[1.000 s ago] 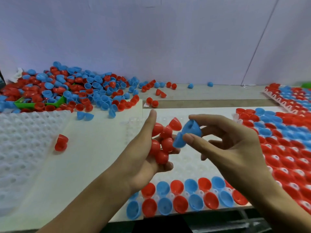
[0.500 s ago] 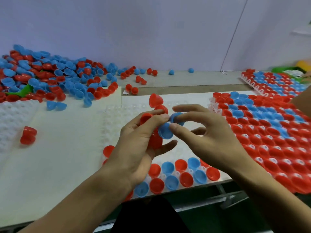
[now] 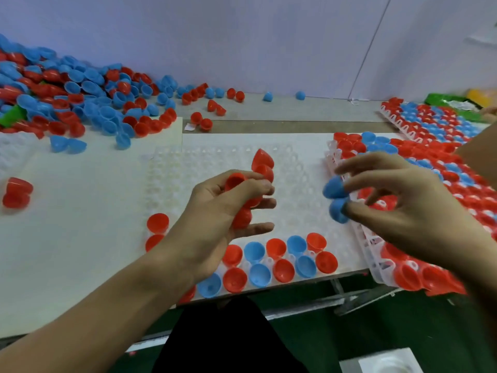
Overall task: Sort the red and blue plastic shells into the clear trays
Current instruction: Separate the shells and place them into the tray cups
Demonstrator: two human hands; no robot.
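**Two hands mid-sort: red shells stocked in left, blue pair pinched in right**

Head-cam view, looking down at a white table (image 3: pixel 80 238) w/ a clear dimpled tray (image 3: pixel 301 168) at centre. The left hand (image 3: pixel 215 211) was curled round a stack of red shells (image 3: pixel 262 168), several nested or bunched in the palm, top ones poking above the fingers. Judged: that hand served as a magazine, keeping stock close so the other hand need not reach for the pile each time. The right hand (image 3: pixel 403 208) pinched two blue shells (image 3: pixel 336 200) between thumb and fingertips, one above the other, held just over the tray's right edge; remaining fingers were spread loosely. It looked like the pair was being split or lined up for seating, but motion blur left that unclear.

The tray's near edge held two rows of seated shells (image 3: pixel 279 261), red and blue alternating, open side up; two more reds sat at the tray's left edge. Most pockets farther back were unfilled, so the tray was early in filling.

To the right lay a filled tray (image 3: pixel 443 184), mostly red w/ blue patches, and another (image 3: pixel 430 117) beyond it. At back left, a big loose pile of red and blue shells (image 3: pixel 80 95) spread over the table, w/ strays, incl. a red pair (image 3: pixel 17 192) at far left.
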